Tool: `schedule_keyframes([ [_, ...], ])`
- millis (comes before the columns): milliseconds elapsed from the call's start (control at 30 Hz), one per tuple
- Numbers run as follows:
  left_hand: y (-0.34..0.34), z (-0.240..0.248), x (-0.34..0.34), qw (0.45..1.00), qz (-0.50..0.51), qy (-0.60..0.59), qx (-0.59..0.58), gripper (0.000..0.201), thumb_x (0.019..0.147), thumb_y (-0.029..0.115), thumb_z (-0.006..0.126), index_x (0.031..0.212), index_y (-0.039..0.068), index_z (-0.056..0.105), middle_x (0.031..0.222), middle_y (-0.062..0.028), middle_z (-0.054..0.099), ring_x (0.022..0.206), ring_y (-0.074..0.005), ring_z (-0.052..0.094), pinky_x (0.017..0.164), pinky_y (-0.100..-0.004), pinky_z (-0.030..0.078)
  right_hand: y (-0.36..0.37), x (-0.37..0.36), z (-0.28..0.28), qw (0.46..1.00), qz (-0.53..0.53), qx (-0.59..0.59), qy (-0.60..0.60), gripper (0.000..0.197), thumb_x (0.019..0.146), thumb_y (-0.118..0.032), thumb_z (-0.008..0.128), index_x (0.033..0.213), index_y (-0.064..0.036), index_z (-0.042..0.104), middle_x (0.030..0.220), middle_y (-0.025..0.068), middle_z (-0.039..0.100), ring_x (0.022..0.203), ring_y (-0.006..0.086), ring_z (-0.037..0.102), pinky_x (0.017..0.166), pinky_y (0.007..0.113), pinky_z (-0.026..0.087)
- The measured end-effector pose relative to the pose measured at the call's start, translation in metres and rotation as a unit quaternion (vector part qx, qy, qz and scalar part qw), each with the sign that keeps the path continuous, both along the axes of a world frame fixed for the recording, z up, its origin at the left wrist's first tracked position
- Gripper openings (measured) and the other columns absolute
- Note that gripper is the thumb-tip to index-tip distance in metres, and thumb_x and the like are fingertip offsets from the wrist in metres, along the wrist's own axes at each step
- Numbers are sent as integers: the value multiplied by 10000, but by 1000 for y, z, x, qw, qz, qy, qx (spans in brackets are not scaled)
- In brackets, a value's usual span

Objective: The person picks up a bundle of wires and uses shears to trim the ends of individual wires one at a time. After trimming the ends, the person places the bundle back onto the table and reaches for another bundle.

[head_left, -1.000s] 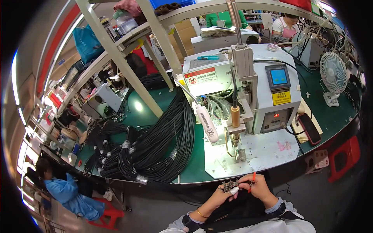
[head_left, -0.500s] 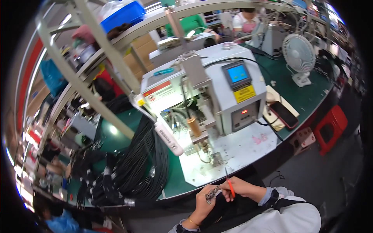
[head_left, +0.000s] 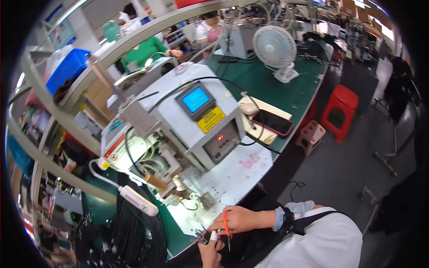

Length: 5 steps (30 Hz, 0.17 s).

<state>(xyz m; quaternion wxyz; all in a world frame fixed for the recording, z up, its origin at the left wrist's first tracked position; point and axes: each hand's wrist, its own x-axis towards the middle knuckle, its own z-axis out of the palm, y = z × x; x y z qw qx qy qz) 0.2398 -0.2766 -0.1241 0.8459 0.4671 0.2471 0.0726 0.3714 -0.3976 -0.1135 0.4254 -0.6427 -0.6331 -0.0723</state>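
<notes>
My right hand [head_left: 239, 220] is at the front edge of the bench, closed around small orange-handled snips [head_left: 226, 225]. Just below it, my left hand [head_left: 212, 251], with a white cot on one fingertip, pinches a small metal-tipped bunch of wires [head_left: 201, 234]. The two hands touch over the bench edge. They are right in front of the white work plate [head_left: 232, 178] of a grey bench machine [head_left: 178, 120] with a blue screen [head_left: 195, 99].
A thick bundle of black cables [head_left: 134, 236] lies to the left on the green bench [head_left: 268, 85]. A white stick-shaped lamp [head_left: 137, 201] is beside it. A phone [head_left: 272, 122] and a desk fan [head_left: 275, 44] sit to the right. A red stool [head_left: 342, 105] stands in the aisle. Other people work behind.
The view has swung and tilted, so the bench now runs diagonally and the aisle shows on the right. My hands stay together at the bench edge, still holding the snips and wires.
</notes>
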Motion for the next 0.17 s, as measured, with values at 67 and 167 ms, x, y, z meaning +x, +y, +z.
schedule_keyframes([
  [67,2,-1,-3,998,2,11,60,90,829,105,536,833,41,474,639,-33,485,348,-57,299,340,-202,222,-4,-1,0,1000,-9,18,22,185,793,-194,547,966,-130,558,837,-13,579,763,178,563,666,283,419],
  [167,-4,10,5,999,-4,19,51,129,823,140,566,876,68,474,621,-27,481,345,-66,292,334,-221,223,-12,5,-7,995,2,-64,-78,321,812,-165,538,1133,-159,532,948,14,595,900,160,561,718,246,403],
])
